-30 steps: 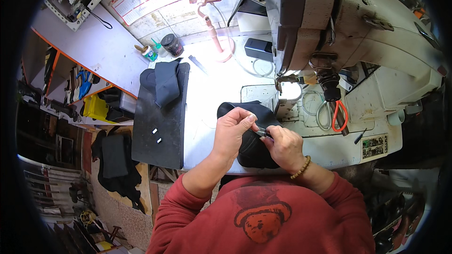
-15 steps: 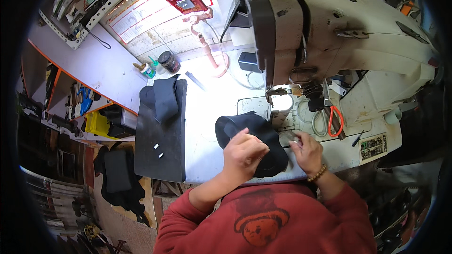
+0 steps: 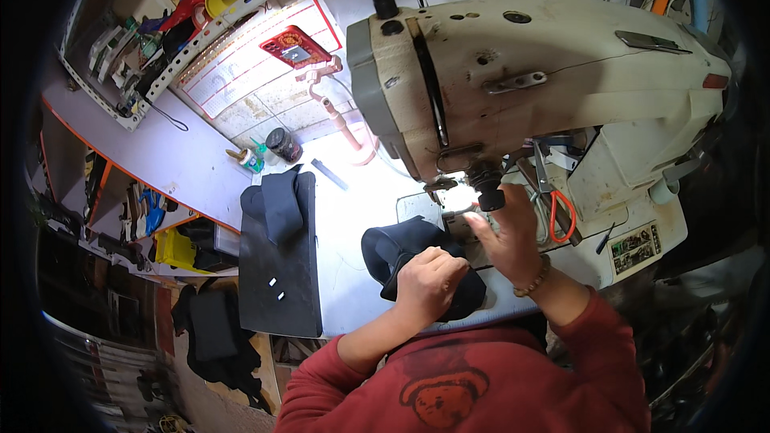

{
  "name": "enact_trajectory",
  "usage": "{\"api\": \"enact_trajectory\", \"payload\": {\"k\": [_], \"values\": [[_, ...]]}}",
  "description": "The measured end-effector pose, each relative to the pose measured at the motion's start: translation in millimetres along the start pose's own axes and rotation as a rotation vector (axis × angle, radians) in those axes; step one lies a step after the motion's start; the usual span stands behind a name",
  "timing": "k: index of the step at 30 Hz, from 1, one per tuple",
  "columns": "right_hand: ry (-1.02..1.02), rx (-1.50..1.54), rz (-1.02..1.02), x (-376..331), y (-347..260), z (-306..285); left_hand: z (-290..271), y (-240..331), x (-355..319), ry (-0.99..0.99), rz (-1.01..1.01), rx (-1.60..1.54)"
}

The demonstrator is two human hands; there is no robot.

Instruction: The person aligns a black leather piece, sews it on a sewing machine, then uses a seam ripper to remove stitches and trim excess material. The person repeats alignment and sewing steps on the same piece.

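On the white sewing table lies a dark, curved fabric piece (image 3: 389,244), shaped somewhat like a cap. Over its front part is my left hand (image 3: 431,277), fingers curled closed; whatever they may pinch is hidden. My right hand (image 3: 511,236) is raised at the head of the sewing machine (image 3: 513,80), thumb spread away from the fingers. Its fingertips are beside or behind a dark round knob (image 3: 491,196), and I cannot tell whether they touch it. The lit needle area is just left of that hand.
Orange-handled scissors (image 3: 561,216) stand right of my right hand. A black board (image 3: 277,297) at the left bears folded dark fabric (image 3: 281,204) and two small white bits. Behind are a phone (image 3: 297,48) on a pink stand (image 3: 345,128), a ruler (image 3: 329,174) and a dark jar (image 3: 282,144).
My right hand has moved up from beside the fabric to the machine's knob, its fingers spreading. My left hand is lower over the fabric. The whole view has shifted, with the machine more to the left.
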State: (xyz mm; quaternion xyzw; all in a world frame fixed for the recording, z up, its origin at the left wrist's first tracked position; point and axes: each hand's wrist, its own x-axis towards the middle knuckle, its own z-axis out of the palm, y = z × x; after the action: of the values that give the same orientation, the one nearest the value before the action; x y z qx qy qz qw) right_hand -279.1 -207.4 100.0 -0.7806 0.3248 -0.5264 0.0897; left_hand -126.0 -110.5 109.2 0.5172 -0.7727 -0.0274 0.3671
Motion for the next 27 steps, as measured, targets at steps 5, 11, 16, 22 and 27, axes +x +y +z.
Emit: {"api": "enact_trajectory", "payload": {"k": [5, 11, 16, 22, 27], "values": [[0.133, 0.034, 0.125, 22.6, -18.7, 38.3, 4.1, -10.5, -1.1, -0.042, 0.071, 0.133], [0.150, -0.026, 0.051, 21.7, -12.3, 46.1, 10.6, -12.2, -3.7, -0.041, -0.011, 0.129], [0.165, -0.061, 0.002, 26.5, -13.1, 47.3, 9.1, -10.2, -1.9, -0.039, -0.054, 0.128], [0.166, -0.116, 0.015, 25.6, -9.8, 38.3, -2.8, -9.6, -1.9, 0.033, -0.162, -0.002], [0.007, -0.120, -0.117, 12.9, -10.4, 18.9, -11.9, -14.9, 1.1, 0.184, -0.355, -0.330]]}}
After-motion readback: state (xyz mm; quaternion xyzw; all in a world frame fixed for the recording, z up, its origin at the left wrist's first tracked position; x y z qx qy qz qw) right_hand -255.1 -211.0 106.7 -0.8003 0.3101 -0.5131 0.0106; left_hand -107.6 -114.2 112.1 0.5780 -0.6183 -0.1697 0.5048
